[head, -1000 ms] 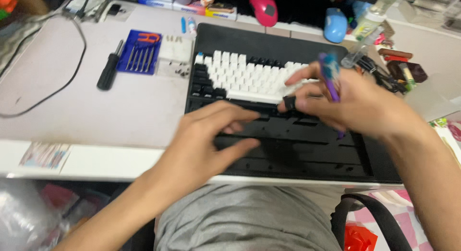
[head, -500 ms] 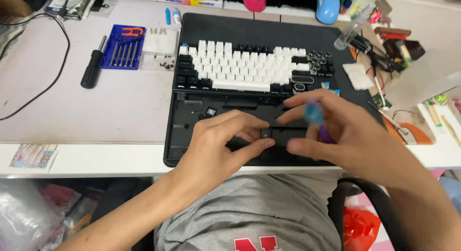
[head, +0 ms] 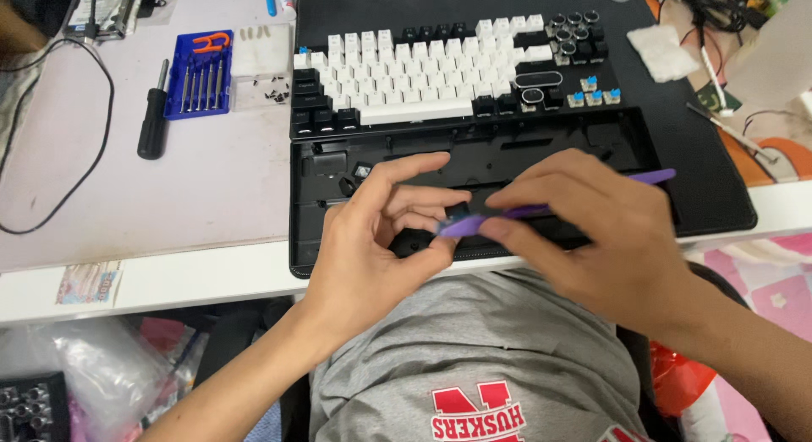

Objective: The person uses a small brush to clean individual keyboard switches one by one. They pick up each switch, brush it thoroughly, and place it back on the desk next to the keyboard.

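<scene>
Head view: one camera looking down at your hands over the front edge of the desk [head: 211,197].
Left hand: your left hand [head: 381,230] has its grip clenched on a small dark keycap [head: 458,212], pinched between thumb and fingers.
Right hand: your right hand [head: 592,230] has its grip grasping a purple tool [head: 541,210]; the tool's flattened end meets the keycap and its handle sticks out past your knuckles toward the right.
Keycap place: it sits in the air between your two hands, just above the empty black keyboard case [head: 491,154] near the desk's front edge.
Keyboard case: it lies on a black mat [head: 719,180] at the middle of the desk, its front edge close to the desk's front edge; whether the keycap touches it you cannot tell.
Keycap set: white and black keycaps [head: 406,78] lie in rows on the mat just behind the case, toward the back edge.
Loose switches: a few blue-topped switches [head: 592,95] rest to the right of the rows.
Left of the mat: a blue tray of small screwdrivers [head: 199,74] and a black-handled screwdriver [head: 154,120] lie side by side, a little apart, toward the back left corner.
Cable: a black cable [head: 85,171] loops along the left edge.
White cloth: a folded white cloth [head: 664,51] lies on the mat near the back right corner.
</scene>
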